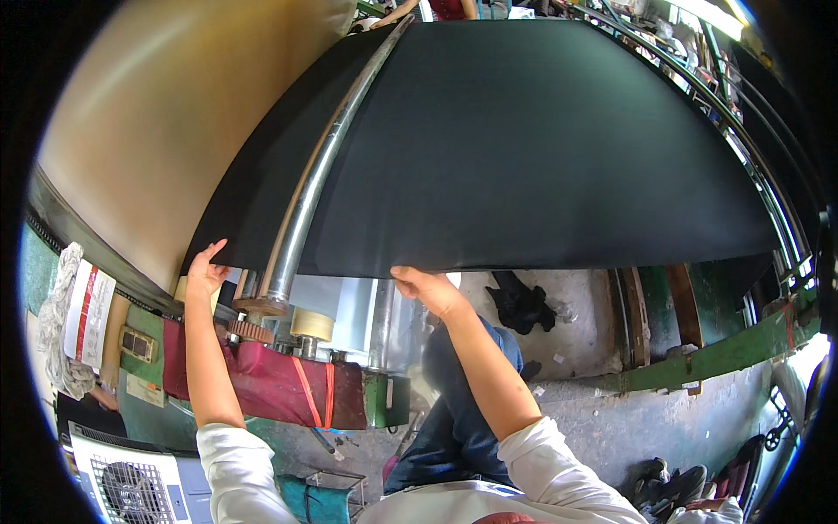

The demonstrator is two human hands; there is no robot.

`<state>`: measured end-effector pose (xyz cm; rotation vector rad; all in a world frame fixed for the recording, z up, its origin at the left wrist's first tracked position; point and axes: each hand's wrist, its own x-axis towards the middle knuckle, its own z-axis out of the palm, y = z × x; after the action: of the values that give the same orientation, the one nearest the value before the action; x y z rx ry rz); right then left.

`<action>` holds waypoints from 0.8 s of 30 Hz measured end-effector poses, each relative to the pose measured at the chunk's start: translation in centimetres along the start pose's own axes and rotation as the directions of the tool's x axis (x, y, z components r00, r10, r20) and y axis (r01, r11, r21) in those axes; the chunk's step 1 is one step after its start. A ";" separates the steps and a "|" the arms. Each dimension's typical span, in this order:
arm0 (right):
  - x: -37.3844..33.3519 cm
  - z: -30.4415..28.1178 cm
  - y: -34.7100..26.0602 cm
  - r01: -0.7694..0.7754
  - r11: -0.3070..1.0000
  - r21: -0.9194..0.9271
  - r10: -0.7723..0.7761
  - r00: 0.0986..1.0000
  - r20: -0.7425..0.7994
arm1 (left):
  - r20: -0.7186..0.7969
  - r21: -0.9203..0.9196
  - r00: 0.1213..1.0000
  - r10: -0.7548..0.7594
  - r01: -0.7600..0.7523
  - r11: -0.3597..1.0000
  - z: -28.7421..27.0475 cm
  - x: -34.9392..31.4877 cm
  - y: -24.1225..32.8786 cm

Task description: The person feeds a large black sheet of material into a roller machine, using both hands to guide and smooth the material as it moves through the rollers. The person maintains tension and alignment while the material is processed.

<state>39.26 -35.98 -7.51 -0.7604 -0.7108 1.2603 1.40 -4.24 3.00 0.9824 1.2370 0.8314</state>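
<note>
My wide black sheet already lies under the round silver metal bar, not let go yet — right hand pinches its seven o'clock edge, left hand spreads at eight.

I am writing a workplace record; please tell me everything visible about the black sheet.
The black sheet is broad, smooth and dull, apparently flexible fabric or rubber. It lies spread out, passing under a metal roller; its left side borders a large tan drum. The right hand grips its near edge; the left hand is at the near-left corner.
</note>
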 end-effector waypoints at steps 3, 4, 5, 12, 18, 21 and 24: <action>0.2 0.6 0.2 0.029 0.996 -0.079 -0.034 0.998 -0.062 | -0.022 -0.006 1.000 -0.018 0.018 1.000 0.7 -0.1 0.2; 0.2 0.7 0.3 0.033 0.997 -0.074 -0.041 0.993 -0.107 | -0.144 -0.038 0.989 -0.013 0.007 0.999 0.5 0.0 0.2; 0.1 0.9 -0.1 0.045 0.999 -0.012 -0.047 0.968 -0.248 | -0.264 -0.069 0.965 -0.012 -0.006 0.998 0.3 0.1 0.1; 0.5 -0.9 -0.2 0.109 0.952 0.287 -0.016 0.951 -0.309 | 0.005 0.003 1.000 -0.017 0.017 1.000 0.4 0.6 0.1; -0.1 0.6 -0.1 0.007 0.977 -0.212 -0.002 1.000 0.024 | -0.157 -0.037 0.988 0.003 -0.008 0.999 0.6 -0.4 -0.1; 0.3 0.9 0.4 0.005 0.985 -0.171 -0.023 0.995 -0.102 | 0.149 0.033 0.986 -0.078 0.074 0.997 0.1 -0.2 0.5; 0.7 -0.2 0.1 0.186 0.974 0.129 -0.133 0.931 -0.339 | -0.122 -0.048 0.992 -0.007 0.001 0.999 0.9 -0.4 0.3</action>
<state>39.49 -35.27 -7.71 -0.7420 -0.3855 0.9967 2.20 -4.63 3.43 0.9011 1.3170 0.9252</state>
